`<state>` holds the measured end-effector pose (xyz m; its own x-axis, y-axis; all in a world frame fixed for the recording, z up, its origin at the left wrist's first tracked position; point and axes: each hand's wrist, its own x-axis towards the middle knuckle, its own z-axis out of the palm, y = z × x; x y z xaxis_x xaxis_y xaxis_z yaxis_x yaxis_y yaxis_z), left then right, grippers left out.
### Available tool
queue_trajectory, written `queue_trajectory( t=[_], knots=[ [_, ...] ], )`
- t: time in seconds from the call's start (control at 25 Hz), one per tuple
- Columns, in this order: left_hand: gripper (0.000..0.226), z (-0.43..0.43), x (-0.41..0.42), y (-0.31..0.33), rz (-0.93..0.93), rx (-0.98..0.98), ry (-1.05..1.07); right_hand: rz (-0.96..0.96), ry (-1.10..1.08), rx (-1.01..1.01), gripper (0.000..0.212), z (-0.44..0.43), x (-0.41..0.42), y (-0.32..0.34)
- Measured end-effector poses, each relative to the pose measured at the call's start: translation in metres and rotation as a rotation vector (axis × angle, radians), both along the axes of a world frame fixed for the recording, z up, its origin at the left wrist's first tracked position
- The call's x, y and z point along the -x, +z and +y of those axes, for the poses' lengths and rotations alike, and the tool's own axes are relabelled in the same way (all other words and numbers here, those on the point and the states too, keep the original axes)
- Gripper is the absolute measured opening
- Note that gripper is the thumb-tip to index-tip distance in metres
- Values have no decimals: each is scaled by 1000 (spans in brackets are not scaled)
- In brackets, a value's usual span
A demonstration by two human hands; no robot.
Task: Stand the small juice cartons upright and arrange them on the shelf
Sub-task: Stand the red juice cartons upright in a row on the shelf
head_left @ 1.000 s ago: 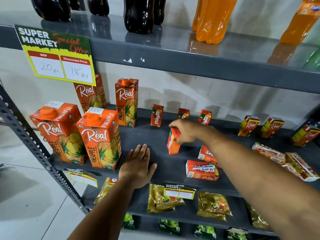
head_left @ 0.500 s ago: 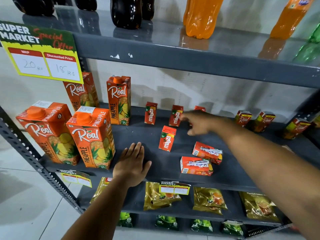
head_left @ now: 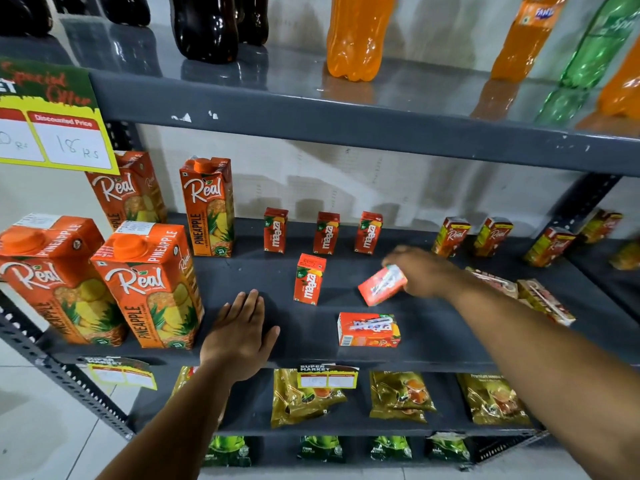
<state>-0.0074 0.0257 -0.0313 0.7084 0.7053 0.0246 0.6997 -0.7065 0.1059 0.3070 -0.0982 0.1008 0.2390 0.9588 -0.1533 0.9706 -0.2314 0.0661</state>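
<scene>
On the dark grey middle shelf (head_left: 433, 351), the right hand (head_left: 424, 273) holds a small Maaza carton (head_left: 381, 285), which is tilted and blurred, just above the shelf surface. Near it, toward the front edge, another small Maaza carton (head_left: 369, 330) lies flat on its side. To the left of the held one, a single Maaza carton (head_left: 309, 278) stands upright, and behind it three more (head_left: 325, 233) stand in a row along the back wall. The left hand (head_left: 239, 332) rests flat on the shelf with fingers spread, holding nothing. At the left stand large Real pineapple cartons (head_left: 149, 289). At the right, small Real cartons (head_left: 450, 236) stand at the back, and some lie flat (head_left: 545, 301) behind the right forearm.
</scene>
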Motion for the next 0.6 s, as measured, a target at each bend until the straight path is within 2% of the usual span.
queue_trajectory(
  t=[0.12, 0.28, 0.32, 0.4, 0.48, 0.6],
  knots=[
    [90, 5, -6, 12, -35, -21, 19, -132, 219, -23, 39, 22, 11, 29],
    [90, -1, -10, 7, -12, 3, -9, -355, 500, 110, 36, 25, 28, 29],
    [90, -3, -10, 5, -11, 8, -9, -358, 496, 163, 35, 23, 31, 31],
    [90, -4, -11, 5, -16, 7, -9, -379, 481, 95, 33, 28, 25, 32],
    [91, -3, -11, 7, -20, 9, -6, -355, 394, 115, 34, 33, 21, 34],
    [91, -5, -11, 7, -15, -3, -6, -170, 224, 152, 43, 33, 24, 38]
  ],
)
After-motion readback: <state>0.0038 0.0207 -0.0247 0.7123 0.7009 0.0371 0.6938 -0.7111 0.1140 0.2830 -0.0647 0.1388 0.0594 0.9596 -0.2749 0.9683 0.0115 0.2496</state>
